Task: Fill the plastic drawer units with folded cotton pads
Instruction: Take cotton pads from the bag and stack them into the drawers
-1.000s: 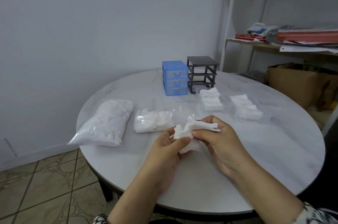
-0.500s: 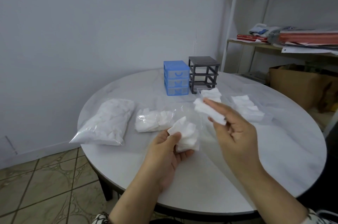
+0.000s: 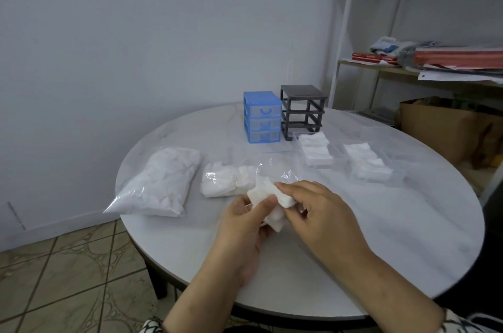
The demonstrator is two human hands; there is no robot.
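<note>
Cotton pads, white and folded, fill a clear plastic bag (image 3: pixel 160 183) at the round white table's (image 3: pixel 408 237) left. Nearer centre, the left hand (image 3: pixel 245 226) grips a white wad of pads (image 3: pixel 268 196) while the right hand (image 3: pixel 318 207) pinches its top. Behind stand a blue plastic drawer unit (image 3: pixel 262 116) and a grey drawer frame (image 3: pixel 302 111).

No lettering, label, brand, number or sign can be read anywhere here. The red flat books (image 3: pixel 374 57) on the shelf to the right of the round white marble-look table (image 3: pixel 394 237) carry marks on their spines, but these are too small and blurred to make out. The blue plastic three-drawer unit (image 3: pixel 262 117) at the far side of that table shows only moulded curved handles on its drawer fronts, not writing.
</note>
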